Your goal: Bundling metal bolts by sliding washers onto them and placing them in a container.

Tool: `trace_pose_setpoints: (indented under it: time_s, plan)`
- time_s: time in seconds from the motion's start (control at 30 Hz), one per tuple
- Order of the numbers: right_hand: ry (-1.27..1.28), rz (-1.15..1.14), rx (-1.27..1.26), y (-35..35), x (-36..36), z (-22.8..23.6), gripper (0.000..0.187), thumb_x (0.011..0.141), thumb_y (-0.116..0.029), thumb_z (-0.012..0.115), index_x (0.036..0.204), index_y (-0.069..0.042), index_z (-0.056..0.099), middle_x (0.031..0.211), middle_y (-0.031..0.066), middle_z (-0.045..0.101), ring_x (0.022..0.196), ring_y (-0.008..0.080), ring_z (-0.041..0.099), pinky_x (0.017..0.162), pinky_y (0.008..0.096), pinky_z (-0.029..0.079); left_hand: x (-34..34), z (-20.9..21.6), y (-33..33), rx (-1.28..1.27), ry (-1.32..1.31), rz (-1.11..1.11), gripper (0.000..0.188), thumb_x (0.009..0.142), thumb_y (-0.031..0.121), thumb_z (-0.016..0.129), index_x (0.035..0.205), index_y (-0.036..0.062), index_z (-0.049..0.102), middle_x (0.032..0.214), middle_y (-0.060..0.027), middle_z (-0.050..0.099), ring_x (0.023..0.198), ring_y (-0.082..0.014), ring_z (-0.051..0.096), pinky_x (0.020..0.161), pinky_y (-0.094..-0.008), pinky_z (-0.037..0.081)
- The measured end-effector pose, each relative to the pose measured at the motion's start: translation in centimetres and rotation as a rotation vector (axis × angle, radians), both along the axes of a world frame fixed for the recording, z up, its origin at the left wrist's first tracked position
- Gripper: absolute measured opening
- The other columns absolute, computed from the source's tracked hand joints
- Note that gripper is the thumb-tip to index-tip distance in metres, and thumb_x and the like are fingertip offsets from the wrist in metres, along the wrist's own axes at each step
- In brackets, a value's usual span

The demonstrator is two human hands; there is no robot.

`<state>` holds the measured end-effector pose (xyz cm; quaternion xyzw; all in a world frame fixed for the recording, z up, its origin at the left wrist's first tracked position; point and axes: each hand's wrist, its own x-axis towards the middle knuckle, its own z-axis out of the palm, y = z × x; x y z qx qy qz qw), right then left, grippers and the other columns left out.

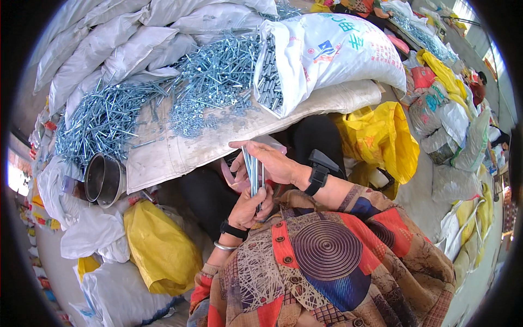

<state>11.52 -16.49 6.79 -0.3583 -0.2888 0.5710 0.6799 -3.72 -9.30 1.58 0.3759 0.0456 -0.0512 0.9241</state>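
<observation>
A bundle of long silvery bolts (253, 170) stands nearly upright between my hands, in front of my body. My left hand (249, 209) is closed around the lower end of the bundle, with a few shafts showing past its fingers. My right hand (273, 162) is at the upper end, its fingers stretched out and apart, the palm beside the bolts. Some of its fingertips are partly hidden behind the shafts. Beneath the hands, a pink plastic bag (233, 179) shows in part over my lap.
Ahead, a pale cloth (158, 169) bears heaps of bolts (103, 122) and small loose nuts or washers (190, 117). A white woven sack (348, 54) spills short metal cylinders (269, 76). A metal pot (104, 181) stands left; yellow bags (160, 248) flank me. White sacks (109, 49) are piled behind.
</observation>
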Motion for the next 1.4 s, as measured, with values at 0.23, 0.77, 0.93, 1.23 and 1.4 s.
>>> trace_pose_setpoints:
  time_s: [0.23,0.77,0.93,1.23,1.4]
  plan:
    - [-0.362,-0.055,-0.022,-0.7,2.4,-1.6,0.061,0.105,-0.046,0.032,0.148,-0.004,0.030,0.114,0.0155,0.058,0.094,0.0228,0.065,0.085,0.0357,0.054,0.4,0.7,-0.2,0.129,0.098,0.163,0.024,0.098,0.028,0.058,0.090,0.0067,0.054,0.071,-0.0028,0.055,0.047,-0.0069,0.042,0.039,-0.0204,0.028]
    - [-2.330,-0.462,-0.118,4.7,19.1,-4.7,0.016,0.074,-0.005,0.057,0.089,-0.005,0.062,0.091,0.0102,0.058,0.091,0.0272,0.057,0.080,0.0400,0.045,0.4,0.5,2.7,0.283,0.373,0.549,0.018,0.094,0.019,0.066,0.087,0.0058,0.056,0.065,-0.0012,0.055,0.046,-0.0046,0.042,0.039,-0.0205,0.028]
    - [-2.138,-0.507,-0.034,4.9,19.4,-3.9,0.013,0.083,-0.008,0.062,0.095,-0.003,0.062,0.091,0.0090,0.063,0.090,0.0232,0.061,0.077,0.0365,0.048,0.9,-0.1,3.4,0.313,0.382,0.574,0.017,0.093,0.017,0.067,0.085,0.0052,0.057,0.066,-0.0009,0.058,0.047,-0.0032,0.042,0.040,-0.0196,0.030]
    - [-0.173,-0.270,-0.102,3.8,9.1,-3.6,0.020,0.096,-0.010,0.058,0.113,0.000,0.057,0.096,0.0086,0.067,0.087,0.0178,0.065,0.078,0.0327,0.053,2.2,0.1,4.2,0.399,0.383,0.559,0.020,0.090,0.020,0.071,0.083,0.0049,0.060,0.065,0.0017,0.057,0.050,-0.0022,0.045,0.044,-0.0191,0.034]
    - [0.009,-0.294,-0.080,3.6,7.8,-3.7,0.022,0.097,-0.013,0.057,0.116,-0.001,0.056,0.099,0.0092,0.066,0.089,0.0185,0.065,0.080,0.0359,0.053,2.0,-0.8,4.6,0.444,0.397,0.529,0.011,0.093,0.014,0.066,0.090,0.0077,0.057,0.067,0.0009,0.056,0.048,-0.0014,0.040,0.040,-0.0178,0.028]
